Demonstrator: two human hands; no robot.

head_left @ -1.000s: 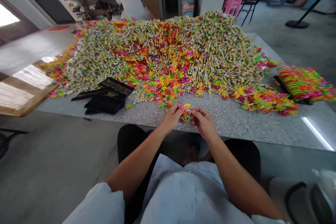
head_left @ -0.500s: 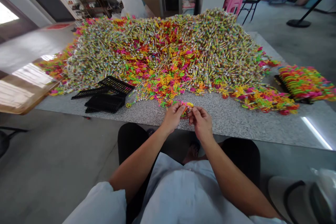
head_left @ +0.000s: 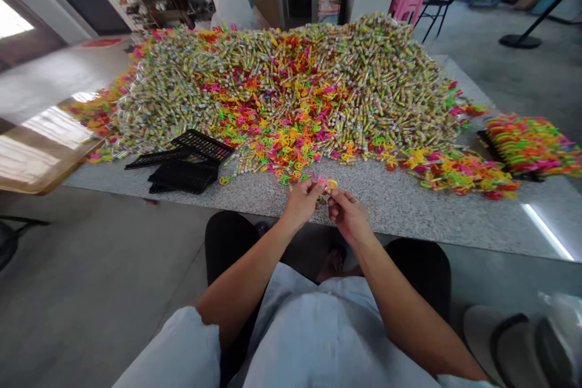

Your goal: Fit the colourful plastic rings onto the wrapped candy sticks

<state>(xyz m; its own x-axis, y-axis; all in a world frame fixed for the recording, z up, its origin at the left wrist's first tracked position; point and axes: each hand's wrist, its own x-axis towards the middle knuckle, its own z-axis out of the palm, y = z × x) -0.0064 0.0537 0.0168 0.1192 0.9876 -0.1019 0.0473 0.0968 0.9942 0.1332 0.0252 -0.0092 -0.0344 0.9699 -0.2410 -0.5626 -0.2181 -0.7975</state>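
Note:
My left hand [head_left: 301, 201] and my right hand [head_left: 349, 214] meet over the near edge of the speckled stone table [head_left: 409, 209]. Both are closed in a pinch on a small bunch of neon plastic pieces [head_left: 325, 185], pink, yellow and green, held between the fingertips. Just beyond them lies a loose spread of the same neon pieces [head_left: 284, 154]. Behind that rises a huge heap of small wrapped tubes [head_left: 291, 82] mixed with more neon pieces.
Black plastic trays [head_left: 184, 163] lie stacked at the left of the table. A neat stack of neon pieces [head_left: 530, 142] rests on a black tray at the right, with a loose pile [head_left: 454, 173] beside it. A wooden table [head_left: 40, 157] adjoins at left. Chairs stand behind.
My hands have stayed together at the table edge, working the small neon bunch. The view has shifted slightly; my left elbow has moved a little right.

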